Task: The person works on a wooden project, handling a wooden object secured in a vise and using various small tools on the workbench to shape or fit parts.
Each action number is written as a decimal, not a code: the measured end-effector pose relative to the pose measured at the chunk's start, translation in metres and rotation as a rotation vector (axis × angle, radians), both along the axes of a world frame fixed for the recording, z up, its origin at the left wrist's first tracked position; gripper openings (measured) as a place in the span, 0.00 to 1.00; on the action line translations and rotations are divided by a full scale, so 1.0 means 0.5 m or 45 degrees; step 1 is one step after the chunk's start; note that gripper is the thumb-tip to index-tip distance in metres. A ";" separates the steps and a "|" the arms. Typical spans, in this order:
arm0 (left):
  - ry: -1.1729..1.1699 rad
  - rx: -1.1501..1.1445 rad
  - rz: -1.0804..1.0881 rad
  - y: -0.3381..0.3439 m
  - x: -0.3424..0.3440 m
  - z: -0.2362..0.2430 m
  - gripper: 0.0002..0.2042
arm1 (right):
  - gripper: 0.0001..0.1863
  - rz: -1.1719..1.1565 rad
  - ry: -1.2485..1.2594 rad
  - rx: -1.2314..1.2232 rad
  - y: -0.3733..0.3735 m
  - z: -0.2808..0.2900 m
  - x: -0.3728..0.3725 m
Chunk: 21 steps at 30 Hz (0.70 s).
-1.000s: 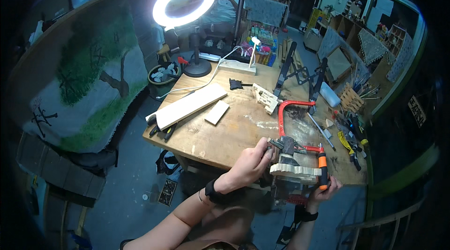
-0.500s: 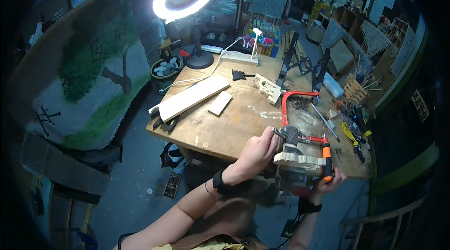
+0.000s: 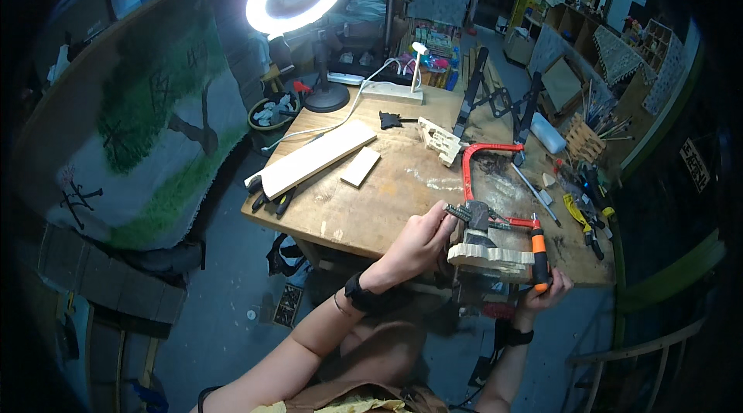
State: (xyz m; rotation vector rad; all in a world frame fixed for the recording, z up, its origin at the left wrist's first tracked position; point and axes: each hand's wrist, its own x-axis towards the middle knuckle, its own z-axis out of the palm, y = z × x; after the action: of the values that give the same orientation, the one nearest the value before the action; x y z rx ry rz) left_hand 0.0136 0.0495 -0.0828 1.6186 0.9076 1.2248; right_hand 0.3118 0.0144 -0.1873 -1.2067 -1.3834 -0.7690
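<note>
My right hand (image 3: 548,294) is closed around the lower end of the orange and black handle of a coping saw (image 3: 467,169) with a red frame. The frame reaches away over the table's right front part. Just left of the handle is a pale wooden piece (image 3: 495,255) with a wavy edge, at a dark metal clamp (image 3: 478,215) by the table's front edge. My left hand (image 3: 418,244) is closed at the clamp's left side, its fingertips pinching the end of a dark ribbed rod (image 3: 458,212). The saw's blade is too fine to make out.
On the wooden table (image 3: 387,204) lie a long board (image 3: 321,157), a small wooden block (image 3: 361,167) and a cut-out wooden piece (image 3: 439,140). A ring light (image 3: 325,95) stands at the back left. Pliers and other hand tools (image 3: 582,215) crowd the right edge.
The whole view has shifted slightly. Both hands keep their grips, on the saw handle and on the ribbed rod, with little visible movement.
</note>
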 end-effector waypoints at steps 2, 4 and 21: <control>-0.003 0.068 0.011 -0.005 0.002 0.000 0.09 | 0.17 -0.031 -0.001 0.018 0.001 -0.006 0.008; -0.012 0.151 0.017 -0.011 0.000 0.003 0.08 | 0.15 -0.066 0.017 0.008 0.002 -0.006 0.006; 0.028 0.141 0.032 -0.009 0.000 -0.012 0.08 | 0.16 -0.052 -0.029 -0.059 -0.005 -0.015 0.011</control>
State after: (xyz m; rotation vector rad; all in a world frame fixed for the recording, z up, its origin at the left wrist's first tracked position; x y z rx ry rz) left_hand 0.0135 0.0451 -0.0889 1.7153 0.8900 1.2969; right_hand 0.3173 0.0117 -0.1946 -1.2691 -1.4057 -0.7857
